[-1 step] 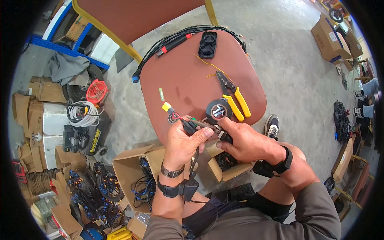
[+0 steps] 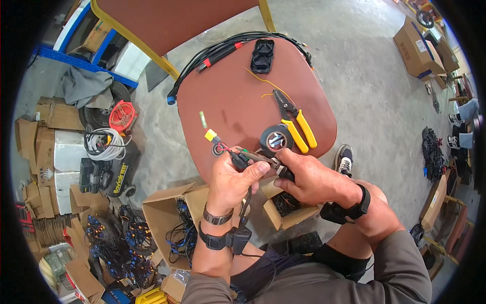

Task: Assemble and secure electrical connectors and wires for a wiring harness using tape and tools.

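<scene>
My left hand point(image 2: 225, 177) is closed on a dark cable piece point(image 2: 240, 161) with thin red wires leading to a yellow connector point(image 2: 210, 135). My right hand point(image 2: 306, 175) grips a slim metal tool point(image 2: 263, 159) with a dark handle; its tip reaches the left hand's fingers, and its exact kind is partly hidden. Just beyond the hands on the brown chair seat point(image 2: 228, 96) lie a roll of black tape point(image 2: 268, 147) and a wire stripper point(image 2: 305, 129) with yellow handles. A small greenish tube point(image 2: 203, 119) rests past the connector.
On the seat's far part are a black plastic tray point(image 2: 262, 57), a yellow wire point(image 2: 263, 79), a red-and-black tool point(image 2: 220, 57) and bundled black cables point(image 2: 200, 55). Open cartons point(image 2: 164, 213) with cables stand below the seat. Boxes and coiled cables crowd the left floor.
</scene>
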Demonstrator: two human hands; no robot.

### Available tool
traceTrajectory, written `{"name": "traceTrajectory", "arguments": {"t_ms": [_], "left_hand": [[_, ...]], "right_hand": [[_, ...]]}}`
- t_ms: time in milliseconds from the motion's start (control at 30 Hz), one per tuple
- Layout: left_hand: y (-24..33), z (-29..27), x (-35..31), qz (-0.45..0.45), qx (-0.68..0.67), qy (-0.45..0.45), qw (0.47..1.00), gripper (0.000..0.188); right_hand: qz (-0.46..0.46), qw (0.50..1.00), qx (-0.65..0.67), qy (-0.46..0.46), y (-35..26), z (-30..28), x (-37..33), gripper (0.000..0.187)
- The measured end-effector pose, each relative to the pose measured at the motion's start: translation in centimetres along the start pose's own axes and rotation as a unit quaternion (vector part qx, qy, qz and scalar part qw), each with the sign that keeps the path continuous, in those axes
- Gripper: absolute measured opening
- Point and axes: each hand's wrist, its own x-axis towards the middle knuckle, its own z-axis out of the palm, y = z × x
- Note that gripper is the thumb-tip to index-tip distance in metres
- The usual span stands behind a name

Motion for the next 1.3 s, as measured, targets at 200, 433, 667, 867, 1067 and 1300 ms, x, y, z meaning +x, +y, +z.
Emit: {"name": "traceTrajectory", "arguments": {"t_ms": [200,433,667,867,1067,1300], "left_hand": [[-0.3,0.2,0.2,-0.017,0.003,-0.012,1.000,0.024],[-0.1,0.0,-0.7,-0.079,0.013,-0.010,0.997,0.022],[-0.1,-0.3,-1.0,-0.064,-0.023,-0.039,0.997,0.022],[-0.3,-0.8,-0.2,-0.012,-0.054,-0.006,0.998,0.016],[-0.5,-2.3,0.2,0.000,-0.021,-0.003,1.000,0.021],[-0.5,-1.3,-0.1,-0.025,-0.113,-0.055,0.992,0.020]], "right_hand": [[-0.014,1.000,0.003,0.008,0.1,-0.7,-0.2,0.047],[-0.031,0.999,-0.029,0.002,0.9,-1.4,-0.9,0.040],[-0.066,0.998,-0.019,0.001,1.0,-1.2,-1.2,0.042],[-0.008,0.999,-0.016,-0.029,0.5,-1.9,-0.5,0.045],[0.039,0.998,0.003,-0.052,0.0,-2.3,-0.6,0.043],[0.050,0.993,0.037,-0.099,0.1,-2.7,-2.4,0.038]]}}
